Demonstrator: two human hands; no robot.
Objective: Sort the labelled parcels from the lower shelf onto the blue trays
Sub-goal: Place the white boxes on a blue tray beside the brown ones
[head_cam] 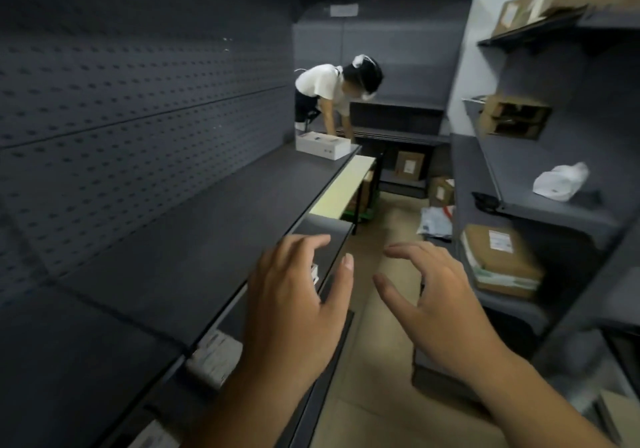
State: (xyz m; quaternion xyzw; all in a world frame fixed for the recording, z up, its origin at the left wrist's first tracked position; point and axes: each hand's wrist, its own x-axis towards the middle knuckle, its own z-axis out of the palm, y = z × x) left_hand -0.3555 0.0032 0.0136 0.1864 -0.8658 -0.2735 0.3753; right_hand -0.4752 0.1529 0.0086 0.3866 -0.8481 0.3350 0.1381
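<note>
Left side: dark grey shelving w/ a pegboard back (138, 108), running from near to far; its wide shelf board (194, 226) is bare up to a white box (322, 148) at the far end. Right side: a second grey rack (554, 212) w/ brown cartons and a white bag (561, 181). Btwn the two we see a beige floor (374, 361) w/ more cartons at the far end. At the far end a person in a white top (322, 84) bends over a shelf.

Near us, our left hand (294, 302) hangs over the front edge of the shelf board and our right hand (436, 295) over the aisle; both are palm down, fingers spread and loosely bent, gripping nothing, thumbs near each other but apart.

The labelled parcels lie on the lower shelf (334, 361), under the board, near left. One pale parcel (214, 357) shows label up, just left of our left wrist; a second parcel (152, 437) peeks out nearer. Both are mostly hidden and blurred, so we can't tell long axis or heading.
</note>
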